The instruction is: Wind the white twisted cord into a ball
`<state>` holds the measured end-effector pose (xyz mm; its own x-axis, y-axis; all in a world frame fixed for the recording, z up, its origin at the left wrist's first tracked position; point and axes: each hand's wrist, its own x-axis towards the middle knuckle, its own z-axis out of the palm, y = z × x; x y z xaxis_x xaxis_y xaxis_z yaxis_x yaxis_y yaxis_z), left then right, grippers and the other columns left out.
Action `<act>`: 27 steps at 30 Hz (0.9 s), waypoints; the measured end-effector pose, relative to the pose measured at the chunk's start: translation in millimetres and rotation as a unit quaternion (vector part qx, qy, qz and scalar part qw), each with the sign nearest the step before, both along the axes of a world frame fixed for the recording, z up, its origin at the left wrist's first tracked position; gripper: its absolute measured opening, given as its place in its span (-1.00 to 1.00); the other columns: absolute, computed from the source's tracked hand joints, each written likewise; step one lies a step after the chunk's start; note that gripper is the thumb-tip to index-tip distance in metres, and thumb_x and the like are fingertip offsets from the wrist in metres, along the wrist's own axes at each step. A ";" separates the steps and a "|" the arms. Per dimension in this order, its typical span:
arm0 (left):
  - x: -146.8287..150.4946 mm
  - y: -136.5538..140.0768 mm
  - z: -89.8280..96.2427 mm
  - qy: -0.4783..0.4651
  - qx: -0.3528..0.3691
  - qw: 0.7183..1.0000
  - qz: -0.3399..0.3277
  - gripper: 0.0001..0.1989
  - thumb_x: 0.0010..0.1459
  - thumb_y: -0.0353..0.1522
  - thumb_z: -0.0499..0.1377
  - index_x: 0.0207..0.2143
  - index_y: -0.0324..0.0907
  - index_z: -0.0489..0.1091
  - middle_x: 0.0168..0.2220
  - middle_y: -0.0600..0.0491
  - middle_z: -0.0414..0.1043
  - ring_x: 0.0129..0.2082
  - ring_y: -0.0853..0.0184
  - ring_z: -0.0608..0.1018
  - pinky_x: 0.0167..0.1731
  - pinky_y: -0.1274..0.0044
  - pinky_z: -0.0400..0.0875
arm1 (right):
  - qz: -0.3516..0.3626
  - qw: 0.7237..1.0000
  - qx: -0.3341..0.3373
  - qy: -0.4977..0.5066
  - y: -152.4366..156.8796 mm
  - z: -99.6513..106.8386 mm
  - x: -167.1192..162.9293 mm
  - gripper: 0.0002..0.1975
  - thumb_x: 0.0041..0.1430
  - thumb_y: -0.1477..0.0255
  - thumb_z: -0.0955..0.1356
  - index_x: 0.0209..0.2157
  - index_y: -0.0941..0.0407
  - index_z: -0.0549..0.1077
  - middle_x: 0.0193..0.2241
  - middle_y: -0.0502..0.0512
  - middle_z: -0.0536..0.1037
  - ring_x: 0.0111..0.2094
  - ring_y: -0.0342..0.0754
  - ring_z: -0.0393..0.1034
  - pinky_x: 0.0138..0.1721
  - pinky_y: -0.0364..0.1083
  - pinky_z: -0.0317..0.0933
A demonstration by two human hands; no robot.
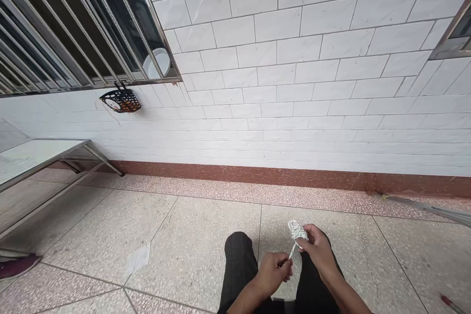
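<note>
A bundle of white cord (296, 229) with thin dark flecks is held above my knees, wound round its middle with a loop sticking out at the top left. My right hand (315, 247) grips the bundle from the right, thumb in front. My left hand (274, 270) is closed, pinching a strand of the same cord that runs down from the bundle. The rest of that strand is hidden inside my left fingers. My legs in dark trousers (239, 260) are beneath both hands.
A metal-framed table (44, 149) stands at the left, with a dark red shoe (18, 266) below it. A black basket (123, 101) hangs from the window bars. A pale sheet (138, 260) lies on the floor. Long grey poles (427, 207) lie by the wall at right.
</note>
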<state>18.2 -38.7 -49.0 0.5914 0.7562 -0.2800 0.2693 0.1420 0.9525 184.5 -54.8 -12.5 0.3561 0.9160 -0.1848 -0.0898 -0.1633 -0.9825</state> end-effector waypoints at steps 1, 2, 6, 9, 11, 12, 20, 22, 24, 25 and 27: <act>-1.4 1.8 1.7 0.003 0.003 1.000 -0.002 -0.64 0.12 -0.16 0.13 -0.58 -0.24 0.36 -0.60 0.09 0.34 -0.59 0.42 0.39 -0.52 0.58 0.30 | 0.011 1.000 0.009 -0.008 -0.9 3.9 -2.4 -0.83 -0.13 0.41 0.40 -0.41 0.07 0.39 -0.50 -0.04 0.45 -0.46 -0.04 0.34 -0.46 -0.10 0.25; -2.5 4.4 3.3 0.004 0.007 1.000 0.000 -0.62 0.12 -0.13 0.13 -0.59 -0.24 0.36 -0.61 0.09 0.33 -0.59 0.42 0.39 -0.51 0.58 0.29 | 0.025 0.999 0.020 -0.016 -1.9 8.5 -4.9 -0.82 -0.12 0.42 0.40 -0.39 0.07 0.38 -0.49 -0.05 0.45 -0.45 -0.05 0.34 -0.45 -0.11 0.24; -3.6 17.7 4.9 -0.026 0.024 0.999 0.029 -0.53 0.13 -0.02 0.12 -0.56 -0.24 0.38 -0.59 0.08 0.33 -0.56 0.41 0.40 -0.45 0.57 0.32 | 0.046 0.997 0.053 -0.023 -3.9 28.1 -9.1 -0.81 -0.08 0.44 0.41 -0.34 0.08 0.40 -0.42 0.00 0.51 -0.39 -0.03 0.37 -0.37 -0.10 0.25; -4.5 26.7 -4.2 -0.033 0.038 0.998 0.034 -0.52 0.15 0.00 0.09 -0.53 -0.23 0.39 -0.56 0.07 0.35 -0.52 0.39 0.41 -0.42 0.56 0.33 | 0.022 0.997 0.068 0.007 -1.9 43.0 -4.6 -0.78 -0.09 0.42 0.43 -0.33 0.09 0.42 -0.39 0.03 0.53 -0.34 0.01 0.39 -0.35 -0.09 0.28; -7.1 31.5 -15.2 -0.015 0.054 0.998 0.029 -0.54 0.15 -0.02 0.09 -0.53 -0.23 0.38 -0.55 0.08 0.35 -0.50 0.38 0.41 -0.41 0.57 0.33 | 0.000 0.996 0.085 0.019 1.2 54.5 0.1 -0.75 -0.10 0.41 0.45 -0.31 0.08 0.43 -0.36 0.05 0.53 -0.30 0.03 0.41 -0.33 -0.08 0.30; -8.8 33.6 -21.1 -0.002 0.060 0.998 0.025 -0.56 0.15 -0.04 0.09 -0.53 -0.23 0.37 -0.55 0.08 0.34 -0.49 0.38 0.41 -0.41 0.57 0.32 | -0.009 0.995 0.095 0.020 3.1 60.4 2.5 -0.74 -0.11 0.41 0.46 -0.31 0.08 0.43 -0.34 0.06 0.54 -0.28 0.03 0.41 -0.33 -0.08 0.31; -24.4 45.2 -13.6 0.133 0.180 0.974 -0.034 -0.68 0.25 -0.28 0.01 -0.51 -0.21 0.37 -0.51 0.08 0.39 -0.43 0.35 0.43 -0.36 0.58 0.26 | -0.075 0.986 0.095 -0.114 29.0 50.5 28.0 -0.54 -0.13 0.39 0.44 -0.10 0.03 0.40 -0.13 0.13 0.54 -0.07 0.12 0.43 -0.21 -0.02 0.31; -29.8 43.7 5.5 0.146 0.252 0.954 -0.077 -0.71 0.27 -0.35 -0.01 -0.45 -0.19 0.42 -0.45 0.05 0.44 -0.38 0.32 0.47 -0.31 0.57 0.26 | -0.073 0.972 0.067 -0.213 35.6 27.5 43.4 -0.63 -0.10 0.37 0.38 -0.15 0.04 0.45 -0.15 0.13 0.54 -0.11 0.12 0.44 -0.23 0.00 0.29; -35.4 41.3 24.2 0.162 0.305 0.932 -0.109 -0.71 0.29 -0.37 -0.03 -0.39 -0.17 0.45 -0.41 0.02 0.47 -0.34 0.29 0.49 -0.29 0.56 0.26 | -0.085 0.952 0.034 -0.291 38.8 2.7 59.0 -0.72 -0.12 0.36 0.34 -0.28 0.07 0.47 -0.24 0.12 0.55 -0.20 0.12 0.45 -0.26 0.01 0.26; -37.7 40.3 32.3 0.170 0.321 0.924 -0.118 -0.70 0.31 -0.37 -0.05 -0.37 -0.16 0.45 -0.40 0.01 0.47 -0.34 0.28 0.50 -0.29 0.56 0.27 | -0.090 0.944 0.015 -0.317 38.6 -9.0 64.6 -0.74 -0.13 0.35 0.33 -0.31 0.08 0.47 -0.28 0.12 0.55 -0.23 0.12 0.46 -0.25 0.01 0.25; -40.2 39.9 44.9 0.177 0.342 0.914 -0.127 -0.67 0.34 -0.35 -0.08 -0.33 -0.15 0.47 -0.40 0.00 0.47 -0.35 0.28 0.50 -0.31 0.56 0.27 | -0.069 0.935 -0.007 -0.348 34.4 -29.0 67.0 -0.77 -0.12 0.36 0.32 -0.34 0.07 0.47 -0.33 0.10 0.54 -0.27 0.12 0.45 -0.24 0.01 0.23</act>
